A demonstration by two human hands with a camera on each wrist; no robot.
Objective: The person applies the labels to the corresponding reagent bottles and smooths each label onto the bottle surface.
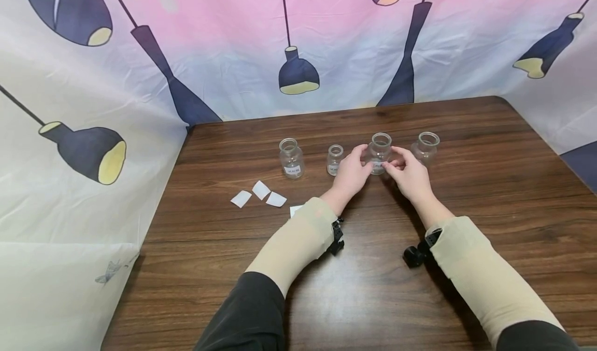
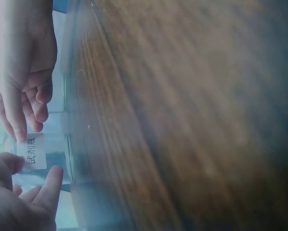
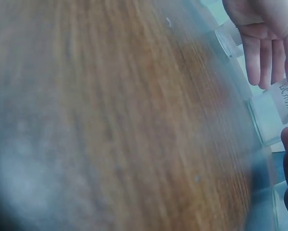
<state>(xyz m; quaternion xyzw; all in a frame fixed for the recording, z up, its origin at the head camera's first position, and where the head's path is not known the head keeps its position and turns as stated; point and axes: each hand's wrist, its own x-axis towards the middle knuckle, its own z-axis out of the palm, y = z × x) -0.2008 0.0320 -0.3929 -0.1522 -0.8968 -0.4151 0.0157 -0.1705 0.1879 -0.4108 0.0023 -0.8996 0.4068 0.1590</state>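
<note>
A small clear reagent bottle [image 1: 381, 146], wide-mouthed and lidless, stands upright between my two hands. Its white label [image 2: 38, 155], with handwritten characters, faces me. My left hand [image 1: 353, 172] holds the bottle from the left, thumb at the label's edge. From the right side, my right hand [image 1: 409, 173] grips it with the thumb on the label's other edge and the fingers round the glass. Close to my left hand is a smaller labelled bottle [image 1: 334, 154]. Behind my right hand stands another bottle [image 1: 426, 143], its lower part partly hidden.
Farther left stands a labelled glass bottle [image 1: 291, 156]. Several white paper pieces [image 1: 261, 190] lie in front of it, one partly covered by my left sleeve [image 1: 298, 237]. The brown wooden table [image 1: 345, 299] meets a patterned cloth [image 1: 242, 71] at its back edge.
</note>
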